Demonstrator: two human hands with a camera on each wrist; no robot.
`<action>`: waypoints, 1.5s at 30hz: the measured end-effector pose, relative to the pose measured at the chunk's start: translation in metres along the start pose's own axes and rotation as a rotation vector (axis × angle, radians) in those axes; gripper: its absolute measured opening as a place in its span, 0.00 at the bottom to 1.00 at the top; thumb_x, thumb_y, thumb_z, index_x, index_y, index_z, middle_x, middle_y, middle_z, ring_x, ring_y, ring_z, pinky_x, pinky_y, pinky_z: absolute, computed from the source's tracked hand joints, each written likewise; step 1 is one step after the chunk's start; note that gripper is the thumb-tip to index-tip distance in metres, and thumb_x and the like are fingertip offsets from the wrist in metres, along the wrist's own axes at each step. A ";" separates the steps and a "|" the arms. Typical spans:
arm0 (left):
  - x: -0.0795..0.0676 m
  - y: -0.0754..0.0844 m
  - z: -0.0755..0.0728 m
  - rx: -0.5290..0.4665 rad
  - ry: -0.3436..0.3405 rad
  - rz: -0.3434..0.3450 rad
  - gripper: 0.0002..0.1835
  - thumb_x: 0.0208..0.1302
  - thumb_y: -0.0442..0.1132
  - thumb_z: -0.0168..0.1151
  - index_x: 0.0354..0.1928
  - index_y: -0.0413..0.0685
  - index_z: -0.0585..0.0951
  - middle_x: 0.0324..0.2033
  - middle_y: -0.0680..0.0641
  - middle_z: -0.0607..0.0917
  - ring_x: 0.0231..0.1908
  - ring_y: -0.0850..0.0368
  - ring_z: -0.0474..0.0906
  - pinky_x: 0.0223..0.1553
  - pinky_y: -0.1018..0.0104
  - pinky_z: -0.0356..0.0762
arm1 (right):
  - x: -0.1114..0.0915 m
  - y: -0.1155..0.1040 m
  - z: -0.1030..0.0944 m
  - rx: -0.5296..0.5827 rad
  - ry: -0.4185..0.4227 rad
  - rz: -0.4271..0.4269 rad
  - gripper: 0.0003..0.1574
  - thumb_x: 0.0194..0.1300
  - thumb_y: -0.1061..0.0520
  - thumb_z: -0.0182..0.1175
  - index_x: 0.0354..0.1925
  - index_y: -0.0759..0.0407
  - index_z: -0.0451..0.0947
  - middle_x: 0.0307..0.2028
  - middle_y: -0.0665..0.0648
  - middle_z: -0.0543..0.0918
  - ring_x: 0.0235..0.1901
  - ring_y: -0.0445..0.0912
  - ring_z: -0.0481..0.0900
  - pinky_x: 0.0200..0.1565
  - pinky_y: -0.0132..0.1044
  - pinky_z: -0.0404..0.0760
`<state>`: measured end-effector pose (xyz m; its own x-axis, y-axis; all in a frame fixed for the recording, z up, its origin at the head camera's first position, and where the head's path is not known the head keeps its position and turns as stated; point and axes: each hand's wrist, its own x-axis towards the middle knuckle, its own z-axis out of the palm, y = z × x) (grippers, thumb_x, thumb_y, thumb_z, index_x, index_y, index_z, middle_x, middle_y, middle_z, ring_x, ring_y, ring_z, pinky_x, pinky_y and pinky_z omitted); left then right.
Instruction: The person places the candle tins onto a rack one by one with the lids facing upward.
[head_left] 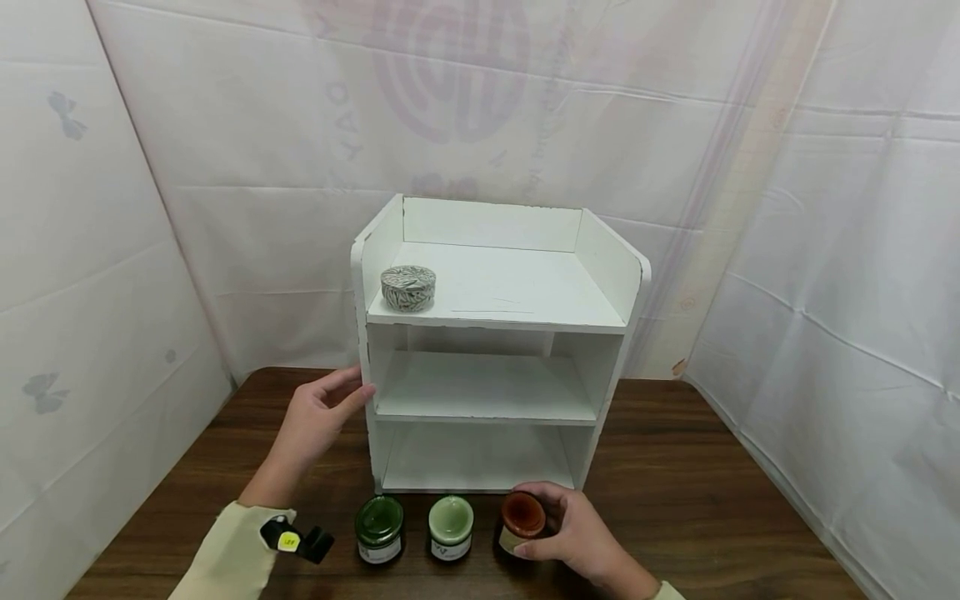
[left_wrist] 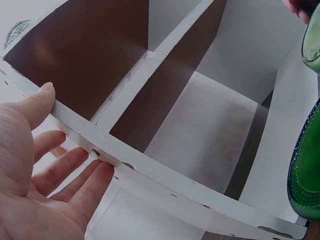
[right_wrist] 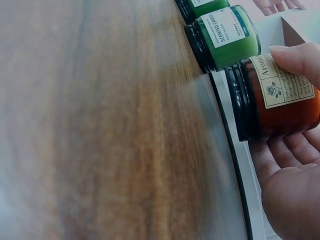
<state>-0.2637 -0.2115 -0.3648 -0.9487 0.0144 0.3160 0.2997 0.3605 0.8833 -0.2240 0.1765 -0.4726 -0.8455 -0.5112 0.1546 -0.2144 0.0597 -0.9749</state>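
Right wrist view: the right hand (right_wrist: 292,187) pinches a brown jar (right_wrist: 285,117) between thumb and fingers, the thumb partly covering a label beginning "Arom". Just left of that hand, a pale green jar (right_wrist: 230,37) reads "SCENTED CAND…"; a dark green jar (head_left: 379,521) sits nearer the left hand (head_left: 318,417), whose spread fingers touch the white shelf (head_left: 483,387).
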 end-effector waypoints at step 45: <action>0.001 -0.003 0.001 0.022 -0.001 -0.006 0.31 0.71 0.57 0.64 0.70 0.49 0.76 0.64 0.42 0.81 0.53 0.76 0.76 0.49 0.78 0.77 | -0.001 -0.002 0.001 0.120 0.113 -0.016 0.39 0.51 0.70 0.75 0.58 0.76 0.67 0.50 0.52 0.82 0.48 0.40 0.83 0.49 0.32 0.83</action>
<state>-0.2658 -0.2118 -0.3669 -0.9506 0.0132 0.3102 0.2916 0.3815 0.8772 -0.2225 0.1765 -0.4712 -0.8934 -0.4115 0.1802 -0.1738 -0.0533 -0.9833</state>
